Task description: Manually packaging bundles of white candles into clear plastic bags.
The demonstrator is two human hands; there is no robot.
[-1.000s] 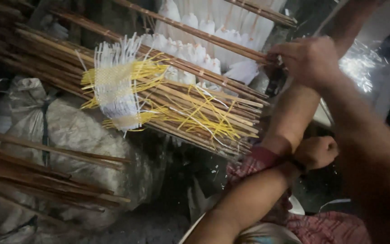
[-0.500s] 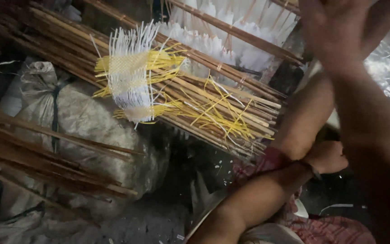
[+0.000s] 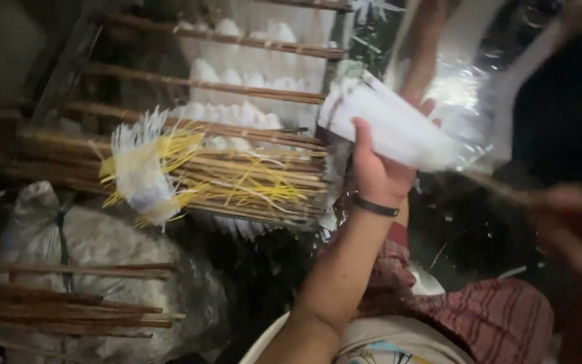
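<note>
White bundle (image 3: 392,128) gripped in raised left hand (image 3: 375,172); right hand (image 3: 577,226) blurred, grip unclear

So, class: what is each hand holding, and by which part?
Left hand grips a white bundle from beneath, near its left end. Right hand is too blurred to tell.

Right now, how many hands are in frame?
2. The left hand is at centre, raised and gripping a white bundle. The right hand is at the right edge, blurred, apparently holding a thin stick. Others may be out of frame.
</note>
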